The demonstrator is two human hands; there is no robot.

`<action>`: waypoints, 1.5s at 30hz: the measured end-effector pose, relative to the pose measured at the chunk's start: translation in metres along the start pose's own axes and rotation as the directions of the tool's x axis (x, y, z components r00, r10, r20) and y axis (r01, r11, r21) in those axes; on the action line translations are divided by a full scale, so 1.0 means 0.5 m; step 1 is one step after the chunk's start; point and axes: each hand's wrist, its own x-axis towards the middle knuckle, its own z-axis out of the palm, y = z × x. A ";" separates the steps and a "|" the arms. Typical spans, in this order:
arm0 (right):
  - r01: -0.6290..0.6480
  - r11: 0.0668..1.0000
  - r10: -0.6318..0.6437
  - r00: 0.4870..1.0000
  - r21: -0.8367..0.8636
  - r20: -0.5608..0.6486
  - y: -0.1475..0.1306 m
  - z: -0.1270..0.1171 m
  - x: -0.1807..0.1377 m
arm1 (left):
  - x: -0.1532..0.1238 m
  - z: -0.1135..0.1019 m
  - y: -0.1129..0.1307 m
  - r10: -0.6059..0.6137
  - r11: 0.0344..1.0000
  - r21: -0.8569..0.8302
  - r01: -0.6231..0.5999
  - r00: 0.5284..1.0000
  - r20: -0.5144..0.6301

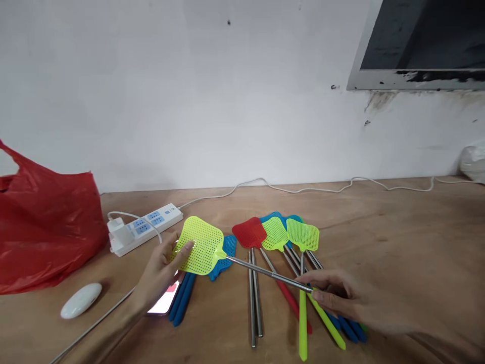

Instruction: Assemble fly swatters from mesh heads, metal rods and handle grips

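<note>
My left hand (161,270) pinches the edge of a yellow-green fly swatter head (200,245), thumb on the mesh. From that head a telescopic metal rod (280,278) runs right and down to my right hand (337,296), whose closed fingers grip its end. No coloured grip shows on this rod. Blue swatter parts lie under the held head, with blue handles (184,298) below it. Two loose metal rods (253,298) rest beneath the held rod. Near my right hand lie several swatters, including a red one (249,232) and a yellow-green one (303,234).
A white power strip (174,215) with a plug and cables lies at the back left. Beside it stands a red plastic bag (53,222). A white computer mouse (81,301) and a lit phone (162,302) are on the wooden table (409,242). A cable runs along the wall.
</note>
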 end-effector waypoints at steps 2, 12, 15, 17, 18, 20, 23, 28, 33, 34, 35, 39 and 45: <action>0.026 0.999 -0.026 1.000 0.021 0.013 -0.012 0.027 0.005 | -0.013 0.026 0.009 0.021 1.000 0.019 -0.021 1.000 0.002; 0.002 0.979 -0.008 1.000 0.202 0.028 -0.042 0.096 0.036 | -0.001 0.067 0.032 0.119 0.982 0.142 -0.121 0.993 0.019; 0.015 0.964 -0.010 1.000 0.265 -0.021 -0.035 0.093 0.053 | 0.003 0.069 0.015 0.081 0.989 0.133 -0.065 0.990 -0.117; 0.071 0.958 -0.048 0.995 0.279 -0.087 -0.035 0.088 0.063 | 0.001 0.071 0.005 0.077 0.989 0.140 -0.056 0.986 -0.148; 0.111 0.960 -0.082 0.989 0.256 -0.121 -0.036 0.085 0.066 | -0.002 0.072 0.001 0.084 0.986 0.154 -0.061 0.986 -0.144; 0.175 0.975 -0.149 0.972 0.138 -0.183 -0.044 0.079 0.068 | -0.008 0.074 -0.006 0.098 0.977 0.199 -0.078 0.991 -0.096; 0.182 0.977 -0.207 0.937 -0.112 -0.280 -0.058 0.075 0.063 | -0.019 0.077 -0.012 0.122 0.947 0.298 -0.117 0.993 0.002; 0.143 0.871 -0.329 0.881 -0.471 -0.340 -0.057 0.092 0.066 | -0.027 0.081 -0.017 0.198 0.877 0.422 -0.229 0.973 0.118; 0.096 0.690 -0.409 0.869 -0.717 -0.278 -0.037 0.105 0.091 | -0.028 0.083 -0.014 0.288 0.816 0.466 -0.342 0.940 0.184; 0.096 0.667 -0.418 0.869 -0.739 -0.264 -0.036 0.105 0.095 | -0.028 0.083 -0.014 0.300 0.806 0.472 -0.358 0.934 0.195; 0.095 0.649 -0.427 0.867 -0.755 -0.257 -0.035 0.105 0.098 | -0.028 0.083 -0.013 0.310 0.796 0.478 -0.371 0.929 0.204; 0.064 0.589 -0.433 0.866 -0.806 -0.248 -0.038 0.102 0.104 | -0.027 0.083 -0.016 0.312 0.778 0.494 -0.388 0.921 0.232; -0.071 0.479 -0.338 0.905 -0.875 -0.258 -0.054 0.114 0.111 | -0.030 0.082 -0.019 0.318 0.749 0.520 -0.411 0.911 0.262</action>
